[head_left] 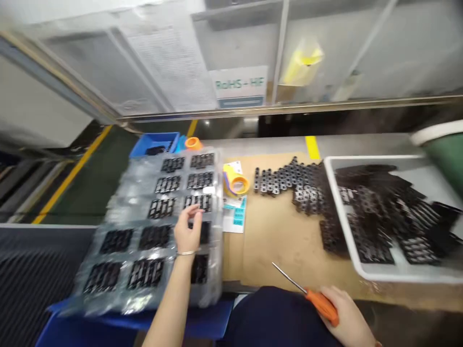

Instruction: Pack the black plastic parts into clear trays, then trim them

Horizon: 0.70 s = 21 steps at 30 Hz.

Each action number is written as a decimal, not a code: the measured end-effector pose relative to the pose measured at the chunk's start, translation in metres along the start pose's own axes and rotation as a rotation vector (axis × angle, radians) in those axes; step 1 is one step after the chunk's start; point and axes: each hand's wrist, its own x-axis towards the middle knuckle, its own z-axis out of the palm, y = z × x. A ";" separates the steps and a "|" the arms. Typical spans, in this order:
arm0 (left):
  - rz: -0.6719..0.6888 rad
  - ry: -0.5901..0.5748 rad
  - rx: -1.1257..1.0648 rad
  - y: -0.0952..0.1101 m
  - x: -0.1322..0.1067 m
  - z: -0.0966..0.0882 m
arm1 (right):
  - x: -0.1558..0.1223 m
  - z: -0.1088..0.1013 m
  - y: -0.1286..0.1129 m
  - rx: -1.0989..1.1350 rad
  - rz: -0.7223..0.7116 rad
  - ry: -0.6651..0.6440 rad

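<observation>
Workbench [361,144] runs across the view, topped by a cardboard sheet [285,241], with a sign reading RoHS-HF [238,86] on the panel beyond. White plastic tray [336,207] sits at the right and holds a deep, loose heap of black perforated parts [372,219]. Clear plastic pack [119,217] lies at the left, blurred, with rows of dark parts [155,236] in its pockets; most pockets look filled, so much of that lot remains packed. More of the parts, a smaller batch [285,178], stand in close rows on the cardboard, between the pack and the tray. Blue crate [154,144] sits at the far left behind the pack. Left hand [188,229] lies on the pack's right side, its fingers lightly curled against the plastic; whether they grip it, I cannot tell. Right hand [347,313] is at the near edge, closed around an orange-handled screwdriver [321,306] whose thin shaft points left across the cardboard. Roll of tape [237,183] and blue-printed labels [235,217] lie just right of the pack.
</observation>
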 end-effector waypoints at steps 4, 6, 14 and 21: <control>0.021 -0.458 -0.247 0.068 -0.056 0.168 | -0.025 -0.014 0.014 0.012 0.140 0.075; -0.024 -0.647 -0.299 0.093 -0.095 0.243 | -0.041 -0.021 0.024 0.020 0.197 0.104; -0.200 -0.788 -0.384 0.119 -0.170 0.361 | -0.098 -0.028 0.075 0.083 0.409 0.124; -0.355 -0.822 -0.470 0.095 -0.140 0.323 | -0.098 -0.029 0.094 0.136 0.466 0.010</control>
